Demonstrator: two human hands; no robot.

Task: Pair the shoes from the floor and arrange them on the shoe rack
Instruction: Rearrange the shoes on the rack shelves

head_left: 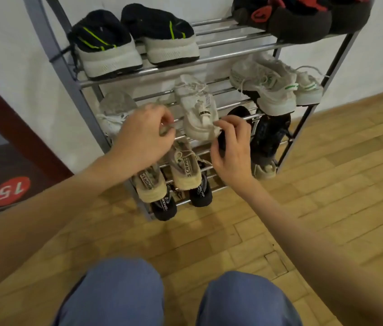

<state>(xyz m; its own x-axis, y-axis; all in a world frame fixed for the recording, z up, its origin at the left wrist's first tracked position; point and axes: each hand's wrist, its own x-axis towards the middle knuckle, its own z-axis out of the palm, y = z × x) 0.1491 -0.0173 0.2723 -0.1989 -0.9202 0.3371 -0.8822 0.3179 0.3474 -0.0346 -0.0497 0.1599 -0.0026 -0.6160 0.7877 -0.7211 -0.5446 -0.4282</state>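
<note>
**Setting a white sneaker on the second shelf**

Reaching from a kneeling position on the wooden floor (303, 184), both hands work at the metal shoe rack (51, 55). The right hand (231, 147) pinches the heel of a white sneaker (197, 111) between thumb and fingertips; the shoe lies on the second shelf's bars, toe toward the wall. The left hand (143, 135) has its grip pressed together around something pale, apparently laces or the edge of another white sneaker (115, 111) on the same shelf; what exactly it holds is hidden. Black shoes with neon stripes (134, 36) sit paired on the top shelf. A white-and-green pair (275, 85) stands at the second shelf's right end. Beige knit sneakers (174, 172) rest below the hands.
</note>
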